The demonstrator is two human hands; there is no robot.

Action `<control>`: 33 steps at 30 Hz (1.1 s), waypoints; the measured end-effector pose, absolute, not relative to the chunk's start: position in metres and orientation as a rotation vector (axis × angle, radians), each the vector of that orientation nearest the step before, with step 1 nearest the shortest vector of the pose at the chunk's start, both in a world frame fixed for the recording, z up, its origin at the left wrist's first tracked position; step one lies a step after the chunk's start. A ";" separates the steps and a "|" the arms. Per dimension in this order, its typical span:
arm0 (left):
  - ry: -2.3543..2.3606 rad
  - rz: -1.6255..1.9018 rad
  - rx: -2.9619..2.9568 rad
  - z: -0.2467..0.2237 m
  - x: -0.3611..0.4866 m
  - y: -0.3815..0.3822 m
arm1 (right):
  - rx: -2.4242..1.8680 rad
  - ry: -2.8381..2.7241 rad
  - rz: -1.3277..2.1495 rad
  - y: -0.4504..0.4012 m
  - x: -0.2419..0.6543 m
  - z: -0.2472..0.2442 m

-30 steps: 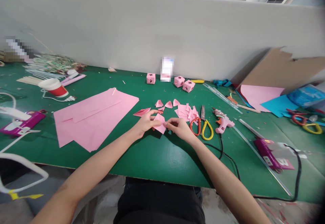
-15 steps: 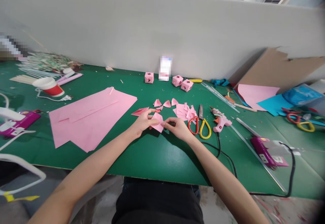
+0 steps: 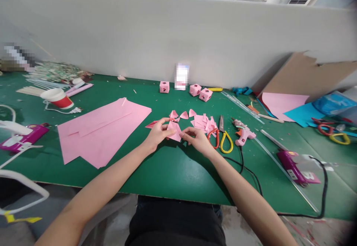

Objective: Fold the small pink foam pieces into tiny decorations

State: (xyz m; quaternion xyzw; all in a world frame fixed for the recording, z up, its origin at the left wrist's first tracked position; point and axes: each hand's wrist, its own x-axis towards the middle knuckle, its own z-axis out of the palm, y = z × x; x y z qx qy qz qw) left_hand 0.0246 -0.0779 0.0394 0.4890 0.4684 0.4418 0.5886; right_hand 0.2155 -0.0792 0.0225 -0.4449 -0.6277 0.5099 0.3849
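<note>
A small folded piece of pink paper (image 3: 174, 131) is held between both hands over the green table. My left hand (image 3: 157, 133) pinches its left side, thumb on top. At its right corner, the fingertips of my right hand (image 3: 195, 139) are closed on the paper. Just beyond lie small pink folded triangles (image 3: 184, 115), and a flat pink folded piece (image 3: 151, 124) rests beside my left hand. Pink paper scraps (image 3: 200, 121) and scissors (image 3: 222, 136) with red and yellow handles are right of my right hand.
Large pink sheets (image 3: 103, 132) lie at the left, near a paper cup (image 3: 57, 99). Pink paper cubes (image 3: 164, 87) stand by the grey partition. A pink glue gun (image 3: 244, 133) with a black cable and a purple power strip (image 3: 295, 167) are at the right.
The pink paper has tilted and turned slightly between my fingers. Both hands keep their hold on it. The whole view has shifted a little.
</note>
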 end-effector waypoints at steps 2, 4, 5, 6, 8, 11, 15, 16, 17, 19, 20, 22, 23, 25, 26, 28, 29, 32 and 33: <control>1.090 1.011 1.200 0.038 0.025 -0.078 | -1.133 -1.547 1.282 -0.079 0.216 0.022; 1.074 0.959 1.277 0.036 0.025 -0.079 | -1.155 -1.502 1.259 -0.078 0.217 0.022; 1.063 0.933 1.312 0.034 0.026 -0.079 | -1.164 -1.495 1.246 -0.078 0.217 0.021; 1.050 0.913 1.337 0.033 0.027 -0.080 | -1.167 -1.502 1.233 -0.077 0.218 0.020; 1.034 0.899 1.360 0.030 0.028 -0.080 | -1.161 -1.543 1.207 -0.076 0.219 0.019; 1.058 0.932 1.394 0.027 0.029 -0.079 | -1.155 -1.569 1.196 -0.076 0.219 0.019; 1.084 1.013 1.360 0.027 0.027 -0.078 | -1.104 -1.340 1.412 -0.077 0.218 0.024; 1.080 1.038 1.332 0.028 0.027 -0.077 | -1.067 -1.255 1.497 -0.077 0.218 0.025; 1.073 1.063 1.309 0.028 0.026 -0.077 | -1.035 -1.175 1.571 -0.077 0.219 0.026; 1.063 1.113 1.289 0.029 0.026 -0.076 | -1.005 -1.059 1.664 -0.076 0.220 0.027; 1.061 1.133 1.288 0.029 0.025 -0.076 | -1.008 -1.025 1.687 -0.076 0.220 0.027; 1.068 1.167 1.299 0.028 0.025 -0.075 | -1.018 -0.993 1.720 -0.076 0.220 0.024; 1.073 1.178 1.314 0.027 0.025 -0.075 | -1.016 -0.992 1.736 -0.076 0.220 0.023; 1.086 1.190 1.356 0.024 0.025 -0.074 | -1.004 -1.004 1.763 -0.076 0.219 0.022; 1.094 1.191 1.381 0.023 0.025 -0.074 | -1.002 -1.008 1.772 -0.076 0.219 0.021; 1.117 1.191 1.430 0.021 0.025 -0.074 | -1.008 -1.010 1.785 -0.077 0.218 0.022; 1.132 1.193 1.455 0.020 0.026 -0.074 | -1.014 -1.009 1.790 -0.077 0.218 0.023; 1.176 1.192 1.518 0.020 0.026 -0.075 | -1.029 -1.037 1.787 -0.078 0.217 0.025; 1.183 1.187 1.527 0.020 0.026 -0.076 | -1.029 -1.063 1.775 -0.078 0.217 0.024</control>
